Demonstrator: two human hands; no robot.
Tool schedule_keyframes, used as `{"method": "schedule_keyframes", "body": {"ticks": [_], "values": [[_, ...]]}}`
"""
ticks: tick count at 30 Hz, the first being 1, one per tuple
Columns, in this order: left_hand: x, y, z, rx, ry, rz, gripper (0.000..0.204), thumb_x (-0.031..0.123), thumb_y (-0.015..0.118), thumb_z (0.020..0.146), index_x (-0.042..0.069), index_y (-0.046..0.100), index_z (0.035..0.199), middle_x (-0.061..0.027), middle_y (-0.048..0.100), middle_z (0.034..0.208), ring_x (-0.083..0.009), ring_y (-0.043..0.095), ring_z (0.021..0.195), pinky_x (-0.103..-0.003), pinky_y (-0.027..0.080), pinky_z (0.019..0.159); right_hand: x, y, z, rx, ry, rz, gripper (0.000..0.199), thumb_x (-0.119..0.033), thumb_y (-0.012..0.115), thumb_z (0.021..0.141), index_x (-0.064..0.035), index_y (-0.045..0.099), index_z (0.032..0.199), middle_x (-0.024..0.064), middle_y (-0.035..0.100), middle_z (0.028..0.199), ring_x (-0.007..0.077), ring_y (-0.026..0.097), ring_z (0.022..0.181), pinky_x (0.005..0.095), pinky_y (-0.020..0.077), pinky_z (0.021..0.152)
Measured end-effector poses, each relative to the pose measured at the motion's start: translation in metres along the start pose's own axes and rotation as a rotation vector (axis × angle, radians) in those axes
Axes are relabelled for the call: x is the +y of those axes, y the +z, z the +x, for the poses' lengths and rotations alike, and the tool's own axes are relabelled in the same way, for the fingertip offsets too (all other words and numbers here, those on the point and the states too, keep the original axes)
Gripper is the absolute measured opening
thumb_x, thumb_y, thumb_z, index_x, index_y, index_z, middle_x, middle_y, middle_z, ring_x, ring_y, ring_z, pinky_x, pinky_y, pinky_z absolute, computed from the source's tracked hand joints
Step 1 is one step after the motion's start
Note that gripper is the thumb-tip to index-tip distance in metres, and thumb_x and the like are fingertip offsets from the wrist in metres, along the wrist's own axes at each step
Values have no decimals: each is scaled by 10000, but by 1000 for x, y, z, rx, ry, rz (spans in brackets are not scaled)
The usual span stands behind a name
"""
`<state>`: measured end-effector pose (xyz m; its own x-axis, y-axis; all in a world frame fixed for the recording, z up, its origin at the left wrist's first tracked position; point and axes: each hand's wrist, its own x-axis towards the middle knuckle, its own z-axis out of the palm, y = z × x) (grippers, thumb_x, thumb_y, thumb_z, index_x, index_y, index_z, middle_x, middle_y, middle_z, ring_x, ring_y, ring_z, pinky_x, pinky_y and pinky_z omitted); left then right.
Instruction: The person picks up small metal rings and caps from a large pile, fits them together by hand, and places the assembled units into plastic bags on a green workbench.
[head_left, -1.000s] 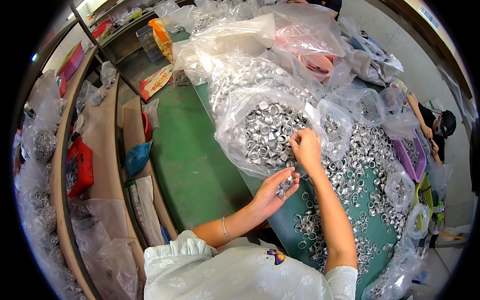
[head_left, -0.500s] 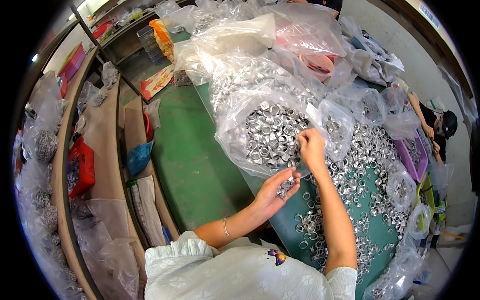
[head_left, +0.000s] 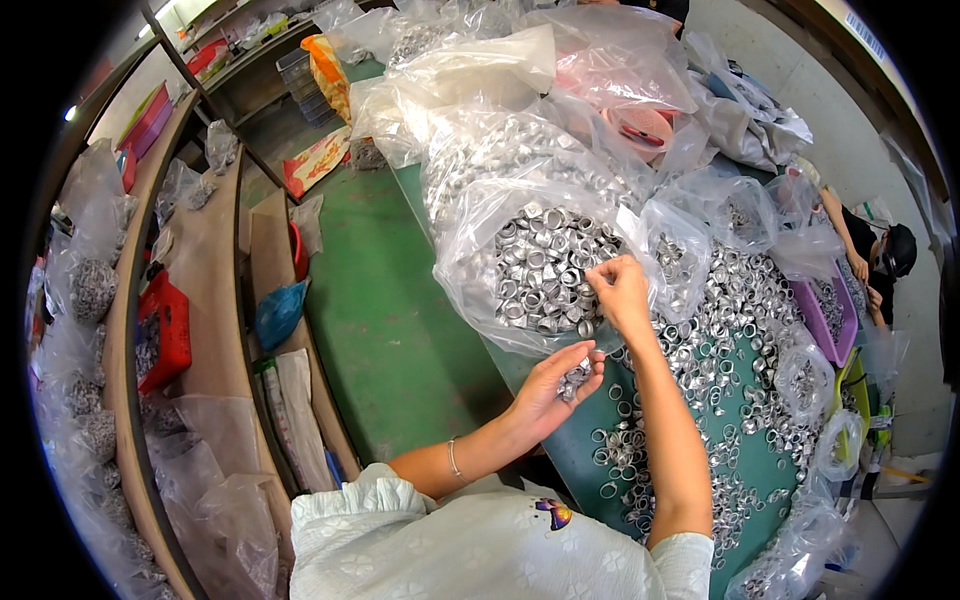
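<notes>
My left hand (head_left: 556, 385) is cupped palm-up over the near edge of the green table (head_left: 560, 465), holding several small silver metal rings (head_left: 578, 374). My right hand (head_left: 620, 287) reaches into the mouth of an open clear plastic bag (head_left: 475, 250) full of the same silver rings, fingertips pinched on one ring at the edge of the heap (head_left: 540, 270). Loose silver rings (head_left: 720, 370) lie scattered over the table to the right of both hands.
More clear bags of rings (head_left: 480, 150) pile up at the far end of the table. A purple tray (head_left: 825, 315) sits at the right, where another person (head_left: 885, 255) works. A green floor (head_left: 390, 320), wooden shelves (head_left: 215, 290) and a red crate (head_left: 165, 330) lie to the left.
My right hand has moved slightly up and left into the bag's opening. My left hand stays cupped with rings in nearly the same place.
</notes>
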<state>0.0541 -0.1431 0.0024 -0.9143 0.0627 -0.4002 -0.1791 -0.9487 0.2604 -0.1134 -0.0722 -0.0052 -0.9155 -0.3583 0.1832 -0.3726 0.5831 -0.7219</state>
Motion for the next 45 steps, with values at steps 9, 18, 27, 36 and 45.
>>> {"method": "schedule_keyframes", "body": {"ticks": [9, 18, 27, 36, 45], "values": [[12, 7, 3, -93, 72, -206, 302, 190, 601, 904, 58, 549, 1170, -121, 595, 1142, -237, 565, 1097, -387, 452, 988, -45, -64, -26, -549, -44, 467, 121, -77, 697, 777, 8, 675, 861, 39, 582, 826, 132, 537, 723, 273, 443, 679], [6, -19, 13, -122, 25, -186, 310, 147, 609, 890, 92, 535, 1186, -108, 607, 1091, -220, 610, 977, -327, 551, 821, -17, -18, -18, -54, -350, -245, 204, -65, 733, 691, -14, 667, 877, 96, 579, 942, 290, 555, 913, 382, 449, 793], [6, 6, 9, -84, 66, -153, 303, 186, 549, 938, 62, 521, 1213, -77, 587, 1116, -184, 584, 1018, -376, 466, 953, -52, -58, -84, -82, -439, -59, 252, -36, 739, 672, -2, 657, 909, 89, 616, 946, 246, 573, 845, 339, 456, 770], [-45, 22, 7, -180, 319, 381, 330, 69, 568, 885, -15, 515, 1200, -112, 588, 1148, -226, 519, 1152, -358, 389, 1015, -37, -50, -134, 282, 287, 1065, 326, -194, 438, 989, 45, 540, 1185, 159, 577, 1165, 202, 536, 1093, 335, 400, 969], [-74, 47, -7, -343, 926, 1165, 381, 90, 483, 877, -1, 495, 1247, -177, 398, 1366, -326, 321, 1329, -447, 196, 1096, -23, -41, -158, 344, 481, 1722, 394, -287, 344, 994, -32, 496, 1252, 110, 558, 1170, 241, 536, 1084, 333, 425, 948]]}}
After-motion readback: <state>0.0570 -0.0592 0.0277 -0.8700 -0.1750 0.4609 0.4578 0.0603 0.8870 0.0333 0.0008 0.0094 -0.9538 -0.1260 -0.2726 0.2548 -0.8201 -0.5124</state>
